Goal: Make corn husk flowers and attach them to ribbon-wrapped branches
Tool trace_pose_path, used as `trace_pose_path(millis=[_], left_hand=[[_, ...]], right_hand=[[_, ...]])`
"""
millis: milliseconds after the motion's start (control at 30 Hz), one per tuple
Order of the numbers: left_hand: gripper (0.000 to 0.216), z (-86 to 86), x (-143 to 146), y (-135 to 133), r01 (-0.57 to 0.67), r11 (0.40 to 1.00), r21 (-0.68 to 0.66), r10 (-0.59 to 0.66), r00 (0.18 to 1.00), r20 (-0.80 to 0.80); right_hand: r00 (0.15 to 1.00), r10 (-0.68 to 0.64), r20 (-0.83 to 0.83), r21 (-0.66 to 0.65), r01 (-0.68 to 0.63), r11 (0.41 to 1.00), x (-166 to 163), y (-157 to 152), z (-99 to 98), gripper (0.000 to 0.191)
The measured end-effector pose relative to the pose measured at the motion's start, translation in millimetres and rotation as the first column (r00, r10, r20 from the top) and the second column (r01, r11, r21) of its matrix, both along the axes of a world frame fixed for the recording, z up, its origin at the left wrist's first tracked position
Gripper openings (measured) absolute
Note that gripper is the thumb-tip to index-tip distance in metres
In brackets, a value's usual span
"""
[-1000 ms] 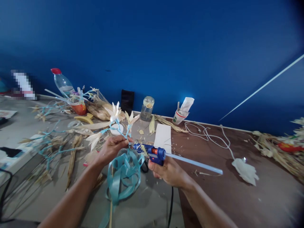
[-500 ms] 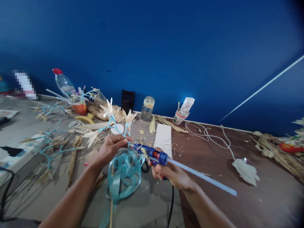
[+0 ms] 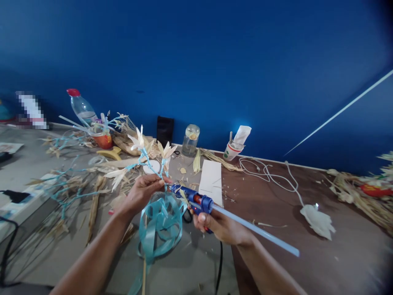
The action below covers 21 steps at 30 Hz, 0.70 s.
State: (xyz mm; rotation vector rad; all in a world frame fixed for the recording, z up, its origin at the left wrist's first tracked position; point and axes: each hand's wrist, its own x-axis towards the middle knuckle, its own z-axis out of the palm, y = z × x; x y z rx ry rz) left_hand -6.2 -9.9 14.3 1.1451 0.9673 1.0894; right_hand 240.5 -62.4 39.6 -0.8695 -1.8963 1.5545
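Note:
My left hand [image 3: 147, 189] pinches the stem of a flower branch [image 3: 144, 155], its twigs wrapped in light blue and tipped with pale husk flowers. In my right hand [image 3: 216, 224] is a blue glue gun [image 3: 192, 196], fingers wrapped round its grip. A long translucent glue stick [image 3: 260, 232] juts from the gun's back end. The gun's nozzle lies at the stem, just right of my left fingertips; whether it touches I cannot tell. Below hangs a tangle of teal ribbon [image 3: 149, 241], lying over the table under the stem.
More blue-wrapped branches [image 3: 66, 196] and dry husks lie on the left beside a power strip [image 3: 27, 205]. Behind stand a red-capped bottle [image 3: 81, 107], a red cup [image 3: 103, 141], a glass jar [image 3: 190, 143] and a paper cup [image 3: 231, 151]. A white cable [image 3: 282, 177] curls at right.
The glue gun and my right hand have shifted slightly left and down, with the glue stick's tail end lower. My left hand and the branch have barely moved.

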Motion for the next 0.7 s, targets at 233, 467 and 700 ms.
trace_pose_path(millis=[233, 467, 700], left_hand=[[0.03, 0.2, -0.1, 0.2, -0.025, 1.0, 0.004, 0.025, 0.998, -0.049], [0.03, -0.8, 0.6, 0.7, -0.013, 1.0, 0.013, 0.014, 0.998, -0.061], [0.031, -3.0, -1.4, 1.2, -0.008, 1.0, 0.002, 0.008, 0.998, -0.063]], right_hand=[[1.0, 0.008, 0.007, 0.037, -0.008, 0.999, -1.5, -0.1, 1.4, 0.045], [0.999, -0.035, 0.034, 0.037, 0.034, 0.999, -1.3, -0.5, -0.6, 0.045], [0.997, -0.053, 0.064, 0.051, 0.05, 0.997, -2.4, -1.9, 0.0, 0.048]])
